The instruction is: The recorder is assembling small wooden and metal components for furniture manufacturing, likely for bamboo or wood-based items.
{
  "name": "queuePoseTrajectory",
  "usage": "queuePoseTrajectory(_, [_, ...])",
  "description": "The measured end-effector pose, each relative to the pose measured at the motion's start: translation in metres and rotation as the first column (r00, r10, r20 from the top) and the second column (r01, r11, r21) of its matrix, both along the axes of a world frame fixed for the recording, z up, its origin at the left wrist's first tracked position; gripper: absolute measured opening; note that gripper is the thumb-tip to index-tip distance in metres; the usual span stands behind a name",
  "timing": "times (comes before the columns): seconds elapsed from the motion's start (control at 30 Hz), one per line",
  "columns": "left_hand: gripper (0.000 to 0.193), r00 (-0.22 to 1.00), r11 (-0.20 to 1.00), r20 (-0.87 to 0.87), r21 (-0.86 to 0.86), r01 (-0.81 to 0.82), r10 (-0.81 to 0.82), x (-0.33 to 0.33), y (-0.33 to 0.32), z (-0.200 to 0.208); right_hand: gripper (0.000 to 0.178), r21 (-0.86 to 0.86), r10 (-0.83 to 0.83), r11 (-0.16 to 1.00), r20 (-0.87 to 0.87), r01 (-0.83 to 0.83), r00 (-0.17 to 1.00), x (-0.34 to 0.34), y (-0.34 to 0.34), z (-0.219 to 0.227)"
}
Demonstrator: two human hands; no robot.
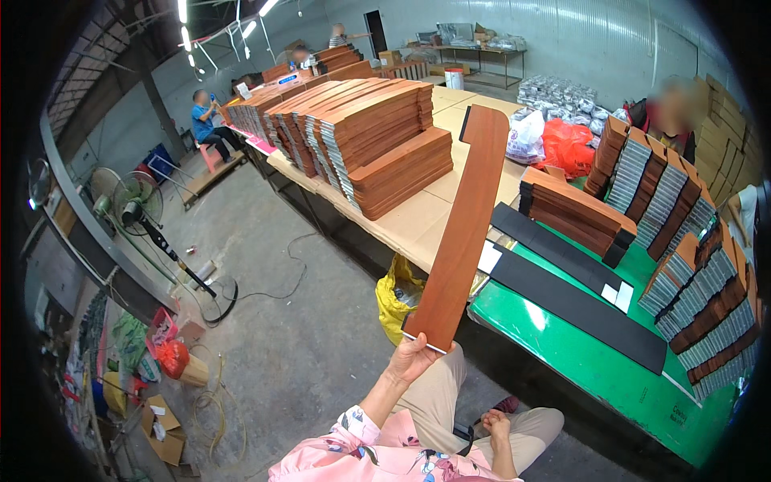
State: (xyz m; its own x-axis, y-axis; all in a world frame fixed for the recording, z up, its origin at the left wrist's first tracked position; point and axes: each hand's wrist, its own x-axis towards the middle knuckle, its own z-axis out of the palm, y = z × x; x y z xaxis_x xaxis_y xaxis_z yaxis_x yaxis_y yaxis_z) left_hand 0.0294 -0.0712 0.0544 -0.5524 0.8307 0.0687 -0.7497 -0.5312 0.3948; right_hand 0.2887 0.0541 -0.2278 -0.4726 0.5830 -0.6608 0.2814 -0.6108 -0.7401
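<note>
At the centre of the frame I see the left hand (pixel 415 357) gripping the near end of a long reddish-brown wood-grain plank (pixel 462 233), fingers curled under its lower edge and thumb along the side, the board raised and running from just below centre up toward the upper middle. The right hand (pixel 495 423) rests low in the frame on the lap, fingers folded into a loose fist and holding nothing that I can make out.

Right of the plank, a green-topped work table (pixel 594 361) carries two long black strips (pixel 578 301) lying flat, with a low stack of brown boards (pixel 574 210) behind them. Rows of stacked boards set on edge (pixel 707 297) fill the right edge of the frame. In the upper centre, a long pale table (pixel 418 221) bears tall piles of matching brown planks (pixel 377 136). A yellow plastic bag (pixel 395 296) sits on the grey concrete floor beneath it, just left of the raised plank. At the left, a standing fan (pixel 138 201) leans over the floor.
</note>
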Motion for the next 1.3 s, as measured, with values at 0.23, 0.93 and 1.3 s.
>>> queuePoseTrajectory(0.23, [0.053,1.000,1.000,0.015,-0.003,-0.006,0.006,0.005,0.006,-0.003,0.026,-0.005,-0.011,1.000,0.016,0.011,1.000,0.004,0.004,0.002])
queuePoseTrajectory(0.93, [0.045,1.000,1.000,0.022,0.013,0.010,-0.010,-0.037,-0.009,-0.057,0.039,0.241,0.250,0.958,-0.424,-0.157,0.871,0.028,0.031,0.138])
queuePoseTrajectory(1.3, [0.058,0.955,0.975,0.241,-0.098,0.199,-0.171,-0.046,0.007,-0.118,0.034,0.979,-0.619,0.085,-0.095,0.187,0.780,0.217,0.046,0.375])
